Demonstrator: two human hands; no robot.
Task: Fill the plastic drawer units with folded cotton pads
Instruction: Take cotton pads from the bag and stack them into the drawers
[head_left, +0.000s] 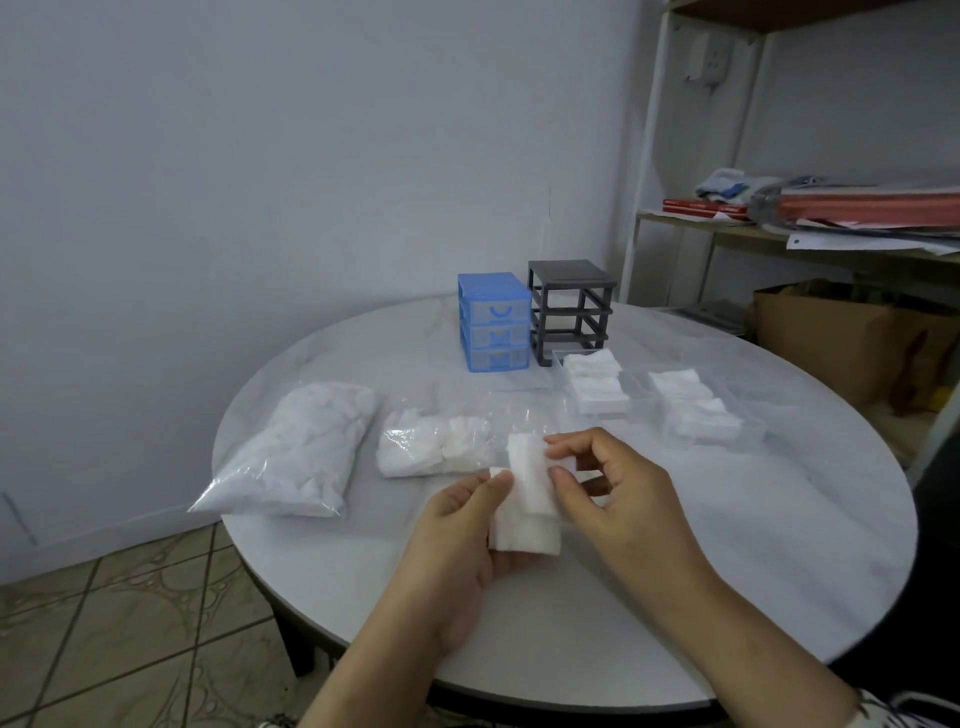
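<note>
your left hand (462, 540) is cradling a stack of white cotton pads (524, 519) while your right hand (618, 483) fingers (563, 475) are pinching the top folded pad.

2 drawer units (532, 317) behind pad trays (597, 384), bags (296, 452) left

Two bare hands and forearms, no sleeves

The left hand (457, 540) and right hand (618, 483) wear no gloves, rings or watch; both forearms are uncovered down to the frame's lower edge
</note>
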